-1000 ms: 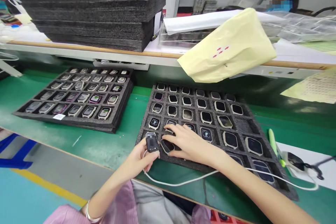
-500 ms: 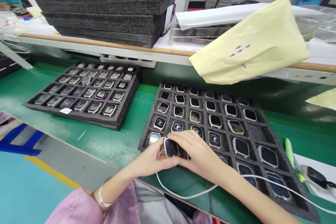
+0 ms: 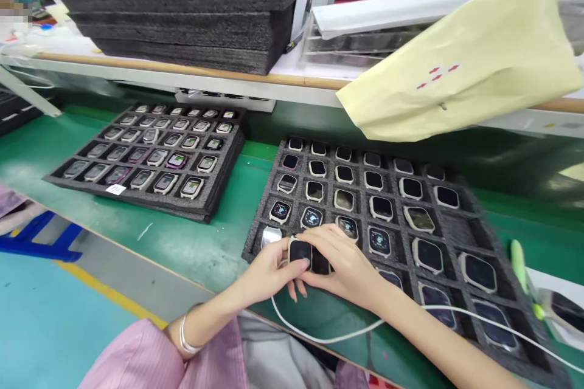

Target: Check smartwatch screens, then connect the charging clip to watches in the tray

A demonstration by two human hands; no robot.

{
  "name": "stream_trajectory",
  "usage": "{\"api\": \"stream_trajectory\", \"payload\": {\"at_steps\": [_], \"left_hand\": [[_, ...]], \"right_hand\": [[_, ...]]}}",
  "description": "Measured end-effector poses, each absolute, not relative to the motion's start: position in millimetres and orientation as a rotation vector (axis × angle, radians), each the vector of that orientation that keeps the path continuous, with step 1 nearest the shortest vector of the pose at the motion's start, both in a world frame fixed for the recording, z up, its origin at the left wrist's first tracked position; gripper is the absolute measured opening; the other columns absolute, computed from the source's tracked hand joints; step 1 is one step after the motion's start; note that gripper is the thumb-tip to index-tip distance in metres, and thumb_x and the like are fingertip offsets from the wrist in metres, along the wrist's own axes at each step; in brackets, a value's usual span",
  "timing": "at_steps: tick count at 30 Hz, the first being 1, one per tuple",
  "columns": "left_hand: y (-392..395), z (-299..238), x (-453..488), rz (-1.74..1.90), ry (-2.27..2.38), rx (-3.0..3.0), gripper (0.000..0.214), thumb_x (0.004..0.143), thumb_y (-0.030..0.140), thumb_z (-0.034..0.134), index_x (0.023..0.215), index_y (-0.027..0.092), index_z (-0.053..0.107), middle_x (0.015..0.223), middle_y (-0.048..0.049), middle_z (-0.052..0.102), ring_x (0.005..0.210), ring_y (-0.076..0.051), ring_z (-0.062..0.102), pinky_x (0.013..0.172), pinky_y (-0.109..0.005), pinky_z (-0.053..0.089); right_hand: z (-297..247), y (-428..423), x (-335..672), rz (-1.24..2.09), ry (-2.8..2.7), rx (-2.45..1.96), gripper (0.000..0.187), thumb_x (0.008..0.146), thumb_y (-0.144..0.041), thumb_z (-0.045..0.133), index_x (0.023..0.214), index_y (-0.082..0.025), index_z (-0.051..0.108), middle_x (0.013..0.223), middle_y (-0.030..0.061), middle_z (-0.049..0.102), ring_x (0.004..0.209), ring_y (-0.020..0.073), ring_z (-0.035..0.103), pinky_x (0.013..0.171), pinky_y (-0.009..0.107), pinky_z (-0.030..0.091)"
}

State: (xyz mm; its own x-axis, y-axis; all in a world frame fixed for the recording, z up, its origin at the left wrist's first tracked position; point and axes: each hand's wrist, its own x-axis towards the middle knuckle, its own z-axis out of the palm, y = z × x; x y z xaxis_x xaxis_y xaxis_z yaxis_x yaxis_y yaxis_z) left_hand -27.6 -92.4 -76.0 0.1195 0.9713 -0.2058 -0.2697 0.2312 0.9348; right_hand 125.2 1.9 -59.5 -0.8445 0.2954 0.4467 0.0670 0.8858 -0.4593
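My left hand [image 3: 269,270] and my right hand [image 3: 340,264] meet over the near left corner of a dark foam tray [image 3: 449,228] and pinch a smartwatch body [image 3: 300,251] with a black screen between their fingers. A white cable [image 3: 328,335] runs from under my hands, over the table's near edge and off to the right. The tray's pockets hold several watch bodies; one pocket on the right is bare. A silver-faced watch [image 3: 271,235] lies in the corner pocket just left of my hands.
A second foam tray [image 3: 219,179] of lit watches sits on the green table [image 3: 205,249] to the left. Stacked black foam sheets [image 3: 191,18] and a yellow bag [image 3: 465,64] rest on the raised shelf behind. A green pen [image 3: 520,261] lies at the right.
My left hand put the watch it held down and came right to join my right hand on a second watch lifted from the tray. The camera has shifted a little.
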Motion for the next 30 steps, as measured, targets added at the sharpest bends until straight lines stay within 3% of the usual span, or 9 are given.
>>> {"api": "stream_trajectory", "payload": {"at_steps": [9, 15, 30], "left_hand": [[-98.5, -74.6, -27.2, 1.052, 1.07, 0.897, 0.041, 0.08, 0.048, 0.063, 0.094, 0.011, 0.05, 0.057, 0.0005, 0.057, 0.042, -0.01, 0.054, 0.039, -0.018, 0.044], [-99.7, -78.1, -27.5, 1.06, 1.058, 0.919, 0.043, 0.081, 0.048, 0.062, 0.101, 0.011, 0.051, 0.061, -0.0003, 0.057, 0.049, -0.012, 0.058, 0.041, -0.018, 0.046], [-104.7, -80.9, -26.2, 1.022, 1.118, 0.957, 0.042, 0.084, 0.048, 0.059, 0.102, 0.011, 0.049, 0.054, 0.0025, 0.056, 0.041, -0.01, 0.052, 0.04, -0.018, 0.042]], "right_hand": [[-72.7, -1.9, 126.9, 0.67, -2.459, -0.254, 0.033, 0.085, -0.034, 0.065, 0.111, -0.018, 0.053, 0.092, 0.007, 0.064, 0.083, 0.0228, 0.06, 0.078, 0.039, 0.045], [-73.7, -3.7, 128.0, 0.72, -2.455, -0.248, 0.035, 0.086, -0.036, 0.067, 0.112, -0.017, 0.052, 0.095, 0.0083, 0.064, 0.085, 0.0233, 0.06, 0.079, 0.039, 0.045], [-75.1, -6.4, 131.0, 0.717, -2.47, -0.233, 0.037, 0.086, -0.034, 0.067, 0.113, -0.014, 0.052, 0.094, 0.0083, 0.062, 0.085, 0.0229, 0.057, 0.079, 0.039, 0.044]]}}
